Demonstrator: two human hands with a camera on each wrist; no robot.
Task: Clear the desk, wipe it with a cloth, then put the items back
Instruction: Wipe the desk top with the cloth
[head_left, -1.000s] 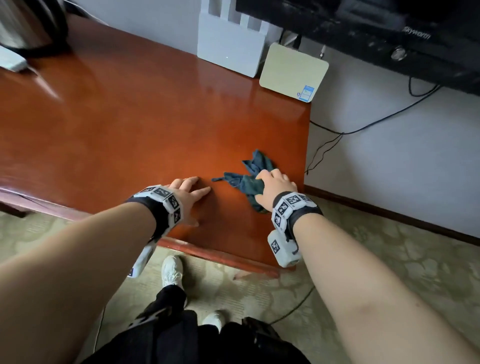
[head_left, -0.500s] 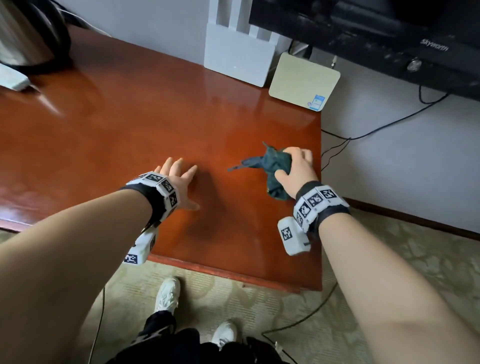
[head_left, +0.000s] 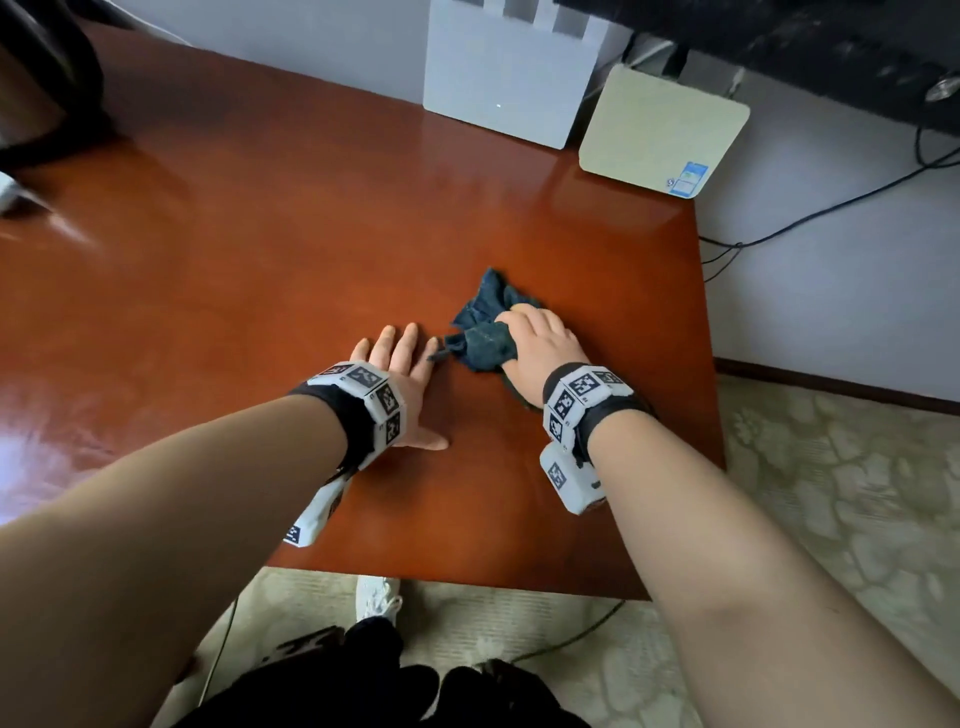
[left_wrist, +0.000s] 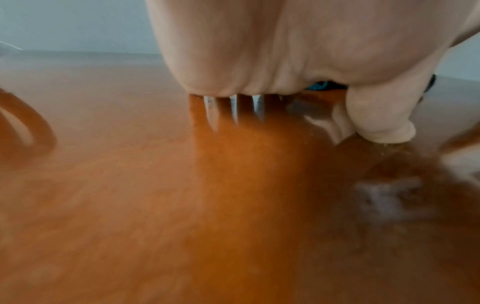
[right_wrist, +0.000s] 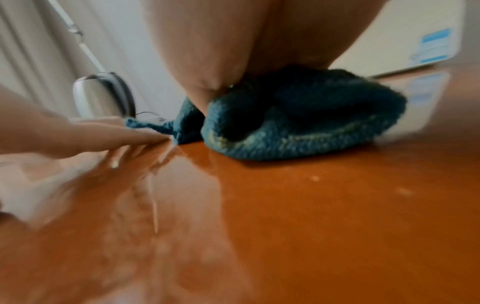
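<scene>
My right hand (head_left: 540, 338) grips a crumpled dark teal cloth (head_left: 483, 322) and holds it down on the glossy red-brown desk (head_left: 311, 234), right of the middle. In the right wrist view the cloth (right_wrist: 298, 123) bunches under my palm, with one corner trailing left. My left hand (head_left: 400, 358) lies flat on the desk just left of the cloth, fingers straight and spread, thumb out to the side. Its fingertips (right_wrist: 145, 137) nearly touch the trailing corner. The left wrist view shows that palm (left_wrist: 285, 51) pressed onto the wood.
A white router (head_left: 509, 88) and a beige box (head_left: 660, 130) lean on the wall at the desk's back right. A metal kettle (head_left: 41, 78) stands at the far left. A black TV (head_left: 831, 52) hangs above, with cables (head_left: 831, 202) down the wall. The desk's right edge (head_left: 701, 338) is close by.
My right hand swept the cloth away to the right, then back left until it sits next to my left hand. The left hand stayed flat on the desk.
</scene>
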